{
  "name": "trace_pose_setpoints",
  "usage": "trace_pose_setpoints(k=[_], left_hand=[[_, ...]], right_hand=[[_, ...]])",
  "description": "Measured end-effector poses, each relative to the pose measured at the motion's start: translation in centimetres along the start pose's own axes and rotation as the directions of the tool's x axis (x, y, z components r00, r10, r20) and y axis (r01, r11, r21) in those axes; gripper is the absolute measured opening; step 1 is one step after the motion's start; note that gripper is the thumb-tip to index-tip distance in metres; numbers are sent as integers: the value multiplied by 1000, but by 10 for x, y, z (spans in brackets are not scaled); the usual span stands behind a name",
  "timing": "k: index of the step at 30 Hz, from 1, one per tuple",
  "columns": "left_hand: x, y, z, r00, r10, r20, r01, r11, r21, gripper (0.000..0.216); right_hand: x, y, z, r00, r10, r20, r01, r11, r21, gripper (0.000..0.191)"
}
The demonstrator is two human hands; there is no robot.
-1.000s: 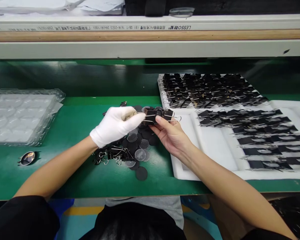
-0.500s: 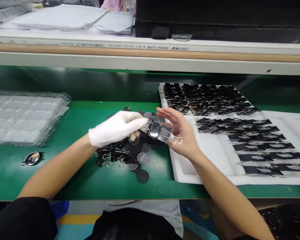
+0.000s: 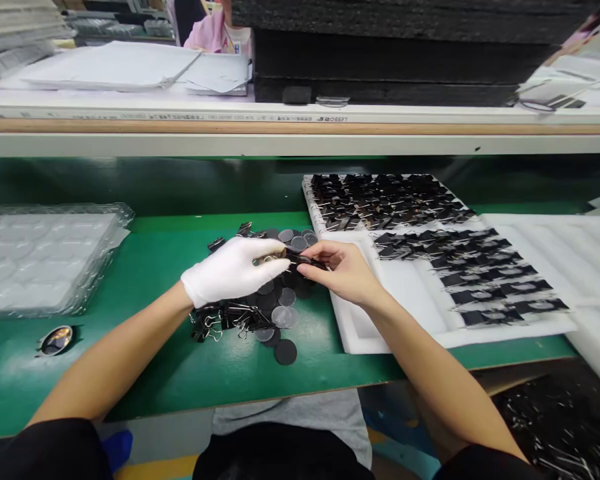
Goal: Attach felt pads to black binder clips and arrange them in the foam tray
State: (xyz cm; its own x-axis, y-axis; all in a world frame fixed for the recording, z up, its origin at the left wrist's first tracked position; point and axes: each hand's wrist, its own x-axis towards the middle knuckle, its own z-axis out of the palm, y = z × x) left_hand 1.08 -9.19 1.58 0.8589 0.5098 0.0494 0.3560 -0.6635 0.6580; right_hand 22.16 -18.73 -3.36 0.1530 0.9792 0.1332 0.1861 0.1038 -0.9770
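Note:
My left hand [image 3: 236,270], in a white glove, pinches one end of a small piece clamped with black binder clips [image 3: 303,259]. Bare fingers of my right hand [image 3: 349,272] close on the other end. The fingers partly hide this piece. Beneath both hands lies a heap of loose black binder clips [image 3: 230,319], with dark and clear round discs [image 3: 286,352] spread beside it. To the right, a white foam tray [image 3: 405,287] bears rows of clipped black pieces [image 3: 480,267].
A stack of clear plastic trays [image 3: 35,260] lies at the left, with a shiny oval object [image 3: 57,341] in front. More clipped pieces [image 3: 380,200] fill a tray at the back. Above runs a shelf [image 3: 180,143] with papers [image 3: 105,65] and black boxes [image 3: 380,60].
The clipped piece has turned so its shiny round face no longer shows. My right hand has closed from a spread pose onto its right end. The camera view has shifted.

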Motion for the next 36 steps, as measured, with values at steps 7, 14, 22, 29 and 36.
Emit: trace_pose_setpoints(k=[7, 14, 22, 29, 36], left_hand=[[-3, 8, 8, 996, 70, 56, -77, 988, 135, 48], [-7, 8, 0, 997, 63, 35, -71, 945, 318, 59], [-4, 7, 3, 995, 88, 52, -100, 938, 332, 55], [-6, 6, 2, 994, 84, 74, -105, 932, 347, 55], [-5, 4, -1, 990, 76, 117, -109, 942, 316, 51]], right_hand=[[-21, -12, -17, 986, -165, -8, 159, 960, -229, 13], [-52, -20, -138, 963, -267, -29, 200, 783, -589, 13], [-75, 45, -205, 974, -218, -57, 50, 457, -888, 16], [-75, 47, -206, 963, -267, -15, 72, 314, -947, 25], [-74, 54, -212, 943, -332, -1, 90, 258, -962, 27]])
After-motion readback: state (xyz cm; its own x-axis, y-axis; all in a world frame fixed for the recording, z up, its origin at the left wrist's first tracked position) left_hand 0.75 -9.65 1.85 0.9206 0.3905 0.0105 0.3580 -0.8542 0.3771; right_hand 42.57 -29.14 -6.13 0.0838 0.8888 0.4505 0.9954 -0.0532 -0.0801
